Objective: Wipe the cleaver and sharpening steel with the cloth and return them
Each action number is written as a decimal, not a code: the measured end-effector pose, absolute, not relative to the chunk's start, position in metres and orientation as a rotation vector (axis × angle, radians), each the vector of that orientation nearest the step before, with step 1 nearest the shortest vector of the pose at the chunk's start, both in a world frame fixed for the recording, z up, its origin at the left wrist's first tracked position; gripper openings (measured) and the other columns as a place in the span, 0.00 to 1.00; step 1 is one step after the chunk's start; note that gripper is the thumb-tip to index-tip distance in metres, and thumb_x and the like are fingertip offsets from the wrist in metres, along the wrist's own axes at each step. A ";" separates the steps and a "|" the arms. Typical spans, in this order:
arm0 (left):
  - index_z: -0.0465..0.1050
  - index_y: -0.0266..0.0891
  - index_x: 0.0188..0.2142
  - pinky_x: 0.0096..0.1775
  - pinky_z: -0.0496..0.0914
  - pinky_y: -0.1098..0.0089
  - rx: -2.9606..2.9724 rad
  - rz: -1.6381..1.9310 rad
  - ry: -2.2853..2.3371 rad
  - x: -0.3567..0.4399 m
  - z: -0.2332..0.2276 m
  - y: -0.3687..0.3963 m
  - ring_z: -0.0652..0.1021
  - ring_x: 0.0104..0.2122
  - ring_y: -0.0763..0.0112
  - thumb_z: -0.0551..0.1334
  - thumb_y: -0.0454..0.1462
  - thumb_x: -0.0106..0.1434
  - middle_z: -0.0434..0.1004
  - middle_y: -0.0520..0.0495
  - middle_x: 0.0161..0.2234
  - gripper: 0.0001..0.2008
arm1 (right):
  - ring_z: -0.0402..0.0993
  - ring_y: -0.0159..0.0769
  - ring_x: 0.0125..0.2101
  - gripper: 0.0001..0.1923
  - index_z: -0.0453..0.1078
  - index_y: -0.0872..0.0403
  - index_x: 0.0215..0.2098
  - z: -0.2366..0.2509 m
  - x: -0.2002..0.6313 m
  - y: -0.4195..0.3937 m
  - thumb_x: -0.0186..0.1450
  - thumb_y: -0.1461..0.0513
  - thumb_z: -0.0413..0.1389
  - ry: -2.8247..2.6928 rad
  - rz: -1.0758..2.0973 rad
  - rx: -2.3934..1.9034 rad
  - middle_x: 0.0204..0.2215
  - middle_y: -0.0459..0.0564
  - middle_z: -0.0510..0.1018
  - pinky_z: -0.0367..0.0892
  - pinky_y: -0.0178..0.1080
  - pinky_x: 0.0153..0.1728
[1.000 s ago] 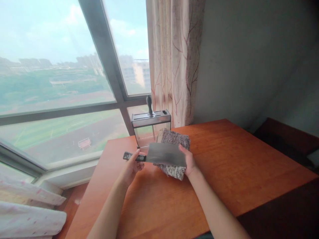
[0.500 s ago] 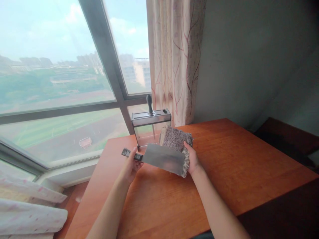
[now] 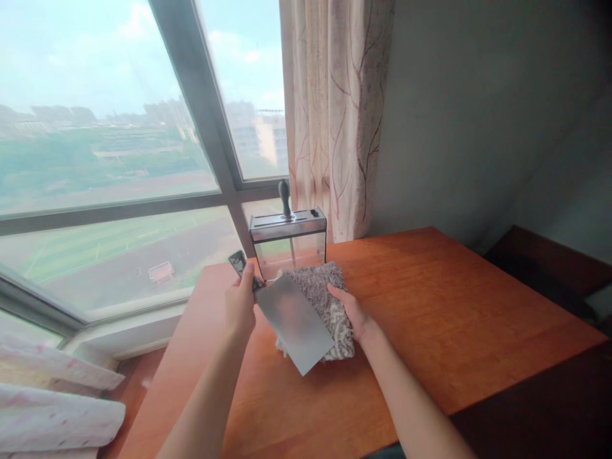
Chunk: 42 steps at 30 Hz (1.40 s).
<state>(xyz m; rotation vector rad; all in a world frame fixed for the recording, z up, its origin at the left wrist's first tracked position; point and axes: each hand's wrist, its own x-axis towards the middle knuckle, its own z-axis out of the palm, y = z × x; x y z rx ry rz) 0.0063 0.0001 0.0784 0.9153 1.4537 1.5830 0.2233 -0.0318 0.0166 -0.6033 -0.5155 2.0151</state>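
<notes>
In the head view, we are looking down at a reddish-brown wooden table (image 3: 444, 306), its grain running smooth and faintly glossy under the daylight. A large window (image 3: 105, 159) is filling the left side, showing trees and a sports ground outside. A branch-patterned curtain (image 3: 354, 115) is hanging beside it, a grey wall (image 3: 468, 115) is darkening to the right, and a pale curtain (image 3: 57, 414) is bunching at lower left. Near the table's far edge, a clear-sided knife holder (image 3: 306, 222) is standing with a dark handle (image 3: 284, 201) rising from its top. Our left hand (image 3: 242, 298) is wrapping around the handle of a cleaver (image 3: 294, 325), whose blade is slanting down in front of a shaggy grey cloth (image 3: 342, 322). Our right hand (image 3: 351, 311) is gripping that cloth's right side.
</notes>
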 end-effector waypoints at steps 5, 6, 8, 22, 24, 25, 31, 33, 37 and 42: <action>0.69 0.37 0.18 0.19 0.56 0.74 1.167 1.536 1.484 0.014 0.095 0.024 0.65 0.17 0.75 0.63 0.54 0.53 0.65 0.51 0.16 0.23 | 0.79 0.45 0.41 0.18 0.71 0.57 0.48 0.024 0.226 -0.038 0.63 0.56 0.55 -0.557 2.016 -0.599 0.34 0.53 0.82 0.69 0.49 0.46; 0.69 0.37 0.18 0.19 0.55 0.74 1.210 1.517 1.481 0.016 0.097 0.027 0.65 0.17 0.75 0.63 0.55 0.54 0.65 0.51 0.16 0.23 | 0.78 0.46 0.41 0.19 0.71 0.57 0.48 0.024 0.227 -0.039 0.63 0.55 0.55 -0.558 2.020 -0.592 0.34 0.53 0.82 0.69 0.49 0.47; 0.68 0.37 0.18 0.19 0.55 0.74 1.267 1.498 1.489 0.020 0.099 0.031 0.64 0.17 0.74 0.63 0.55 0.54 0.65 0.51 0.15 0.24 | 0.78 0.47 0.42 0.21 0.71 0.56 0.48 0.025 0.230 -0.039 0.63 0.51 0.54 -0.556 1.995 -0.549 0.34 0.53 0.82 0.69 0.50 0.47; 0.64 0.39 0.19 0.20 0.54 0.74 1.182 1.554 1.532 0.034 0.089 0.030 0.60 0.17 0.76 0.60 0.55 0.56 0.57 0.56 0.15 0.23 | 0.75 0.40 0.40 0.32 0.66 0.49 0.52 0.029 0.216 -0.043 0.50 0.57 0.68 -0.979 1.683 -0.586 0.45 0.49 0.77 0.68 0.37 0.37; 0.63 0.39 0.19 0.21 0.54 0.74 1.169 1.575 1.532 0.039 0.089 0.029 0.60 0.18 0.76 0.60 0.55 0.56 0.56 0.56 0.15 0.23 | 0.75 0.40 0.39 0.32 0.65 0.48 0.53 0.030 0.212 -0.042 0.52 0.56 0.67 -1.008 1.681 -0.650 0.44 0.49 0.77 0.68 0.38 0.38; 0.63 0.39 0.19 0.22 0.55 0.74 1.173 1.588 1.535 0.041 0.089 0.028 0.60 0.19 0.76 0.60 0.55 0.56 0.57 0.56 0.16 0.23 | 0.75 0.41 0.40 0.32 0.65 0.48 0.53 0.029 0.211 -0.042 0.52 0.55 0.67 -1.026 1.677 -0.687 0.44 0.48 0.77 0.68 0.39 0.39; 0.63 0.39 0.20 0.25 0.57 0.73 1.266 1.580 1.520 0.049 0.087 0.023 0.62 0.22 0.74 0.59 0.54 0.58 0.59 0.55 0.18 0.22 | 0.73 0.43 0.44 0.22 0.71 0.51 0.47 0.020 0.202 -0.039 0.55 0.55 0.64 -1.192 1.398 -0.854 0.42 0.49 0.78 0.65 0.45 0.49; 0.62 0.39 0.20 0.25 0.56 0.73 1.347 1.556 1.504 0.052 0.089 0.021 0.62 0.22 0.74 0.58 0.53 0.59 0.59 0.55 0.18 0.22 | 0.73 0.43 0.44 0.21 0.71 0.52 0.46 0.018 0.201 -0.037 0.56 0.55 0.63 -1.182 1.342 -0.887 0.42 0.50 0.79 0.65 0.46 0.48; 0.58 0.39 0.19 0.25 0.54 0.72 1.595 1.435 1.464 0.065 0.092 0.018 0.61 0.22 0.74 0.57 0.51 0.60 0.56 0.55 0.18 0.22 | 0.74 0.44 0.44 0.22 0.71 0.53 0.46 0.019 0.206 -0.034 0.57 0.52 0.62 -1.093 1.312 -0.912 0.42 0.50 0.79 0.66 0.46 0.47; 0.56 0.40 0.19 0.25 0.52 0.72 1.844 1.279 1.319 0.080 0.088 0.015 0.61 0.23 0.73 0.59 0.49 0.59 0.57 0.54 0.20 0.20 | 0.75 0.45 0.42 0.23 0.72 0.53 0.45 0.026 0.212 -0.034 0.56 0.50 0.62 -0.953 1.263 -0.962 0.41 0.51 0.80 0.69 0.44 0.43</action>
